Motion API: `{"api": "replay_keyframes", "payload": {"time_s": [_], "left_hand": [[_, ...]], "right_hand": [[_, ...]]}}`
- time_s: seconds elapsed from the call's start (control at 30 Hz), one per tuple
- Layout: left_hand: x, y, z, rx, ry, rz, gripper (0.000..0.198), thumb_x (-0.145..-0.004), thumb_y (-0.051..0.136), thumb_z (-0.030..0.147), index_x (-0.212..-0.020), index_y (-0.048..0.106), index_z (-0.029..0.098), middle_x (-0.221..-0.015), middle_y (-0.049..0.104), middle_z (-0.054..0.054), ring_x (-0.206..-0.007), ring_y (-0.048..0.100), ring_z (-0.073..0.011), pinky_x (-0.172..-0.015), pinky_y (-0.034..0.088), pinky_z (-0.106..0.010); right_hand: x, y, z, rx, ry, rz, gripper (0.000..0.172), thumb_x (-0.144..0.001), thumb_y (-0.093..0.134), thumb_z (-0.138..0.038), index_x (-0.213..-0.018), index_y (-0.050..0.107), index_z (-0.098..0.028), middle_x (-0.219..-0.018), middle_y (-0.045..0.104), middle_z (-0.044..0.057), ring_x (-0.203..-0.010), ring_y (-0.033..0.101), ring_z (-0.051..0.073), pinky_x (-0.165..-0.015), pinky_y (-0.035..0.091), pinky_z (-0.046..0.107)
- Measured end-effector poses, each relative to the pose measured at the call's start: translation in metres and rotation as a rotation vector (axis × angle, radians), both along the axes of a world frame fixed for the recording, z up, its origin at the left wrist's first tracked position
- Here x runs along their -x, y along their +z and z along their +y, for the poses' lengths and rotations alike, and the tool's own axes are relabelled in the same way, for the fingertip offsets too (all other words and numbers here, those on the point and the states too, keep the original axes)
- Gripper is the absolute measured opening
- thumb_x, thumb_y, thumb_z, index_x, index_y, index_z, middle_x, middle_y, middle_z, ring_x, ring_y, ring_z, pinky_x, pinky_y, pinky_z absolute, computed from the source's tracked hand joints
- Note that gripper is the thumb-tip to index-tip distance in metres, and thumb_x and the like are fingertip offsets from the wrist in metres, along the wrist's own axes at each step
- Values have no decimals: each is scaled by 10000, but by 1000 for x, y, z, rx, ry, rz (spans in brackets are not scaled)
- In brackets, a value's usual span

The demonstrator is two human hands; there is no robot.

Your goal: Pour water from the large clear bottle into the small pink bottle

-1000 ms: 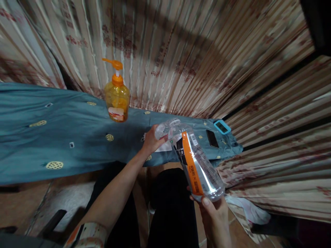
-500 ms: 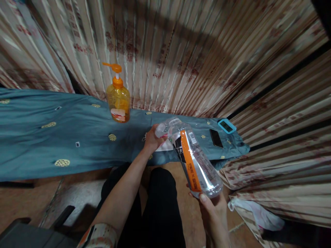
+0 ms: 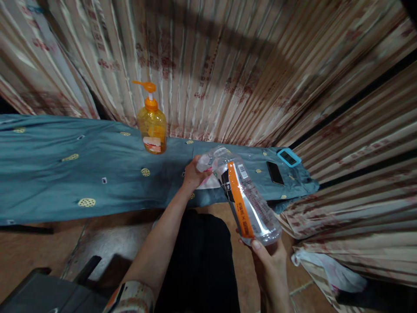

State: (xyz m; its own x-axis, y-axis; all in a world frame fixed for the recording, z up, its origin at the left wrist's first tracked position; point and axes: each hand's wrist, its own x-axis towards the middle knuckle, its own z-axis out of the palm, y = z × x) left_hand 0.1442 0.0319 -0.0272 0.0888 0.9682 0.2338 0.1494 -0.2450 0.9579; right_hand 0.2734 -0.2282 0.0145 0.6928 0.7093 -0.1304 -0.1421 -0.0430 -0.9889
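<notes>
My right hand (image 3: 269, 258) grips the base of a clear plastic bottle (image 3: 244, 200) with an orange and black label, tilted so its neck points up and away from me. My left hand (image 3: 194, 174) is closed round the bottle's neck and cap end. The bottle hangs over the front edge of a low surface covered by a teal cloth (image 3: 81, 169). An orange pump dispenser bottle (image 3: 152, 121) stands upright on the cloth, to the left of my hands.
A dark phone (image 3: 275, 173) and a small device in a light blue case (image 3: 289, 157) lie on the cloth's right end. Striped curtains (image 3: 228, 74) hang behind and to the right. A white plastic bag (image 3: 329, 271) lies on the floor at right. My dark-trousered legs are below.
The view has shifted slightly, moving the scene right in the picture. Both hands keep their hold on the bottle with little change.
</notes>
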Motion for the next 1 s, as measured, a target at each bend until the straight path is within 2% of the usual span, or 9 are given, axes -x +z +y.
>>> {"api": "replay_keyframes", "payload": {"time_s": [0.17, 0.27, 0.47, 0.6, 0.7, 0.87, 1.0], "left_hand": [[2, 3, -1, 16, -22, 15, 449, -596, 826, 160, -1018, 671, 168, -955, 770, -43, -910, 731, -242, -821, 556, -309], [3, 3, 0, 29, -14, 21, 445, -595, 819, 152, -1011, 663, 172, -950, 769, -36, -900, 728, -230, -813, 559, -300], [4, 2, 1, 54, -8, 37, 434, -605, 807, 133, -1007, 649, 172, -919, 764, -24, -869, 724, -217, -787, 565, -300], [4, 1, 3, 60, -7, 73, 456, -597, 791, 96, -1018, 640, 179, -918, 758, -22, -861, 730, -223, -784, 561, -301], [5, 3, 2, 51, -12, 150, 458, -597, 781, 85, -1020, 637, 188, -900, 751, -12, -851, 733, -226, -776, 553, -293], [6, 8, 0, 59, -18, 188, 442, -578, 732, 16, -976, 631, 181, -852, 746, 6, -817, 733, -219, -731, 538, -263], [6, 10, -1, 48, -7, 193, 448, -571, 726, 13, -971, 627, 188, -870, 752, 3, -834, 737, -224, -748, 542, -270]], "right_hand": [[7, 5, 1, -6, 9, 4, 917, -613, 920, -396, -1413, 505, -229, -895, 797, -9, -768, 764, 181, -740, 607, 263], [10, 4, 1, -16, -14, -2, 906, -600, 918, -420, -1392, 528, -216, -937, 797, 18, -786, 767, 207, -728, 614, 289], [8, -5, 2, -19, 13, 19, 824, -582, 930, -396, -1290, 558, -199, -906, 810, 32, -720, 775, 229, -688, 639, 323], [15, 0, 2, -23, -25, 64, 699, -578, 930, -417, -1158, 602, -205, -885, 813, 23, -743, 785, 227, -675, 633, 289], [22, 6, 2, -7, -66, 68, 712, -581, 923, -434, -1179, 603, -218, -896, 808, 13, -787, 786, 233, -698, 621, 292], [22, 7, -1, 40, -79, 12, 712, -625, 887, -432, -1234, 607, -192, -922, 802, 66, -793, 775, 288, -757, 611, 416], [22, 9, 0, 37, -78, 37, 762, -576, 916, -442, -1224, 593, -205, -893, 801, 39, -794, 774, 275, -735, 594, 373]]}}
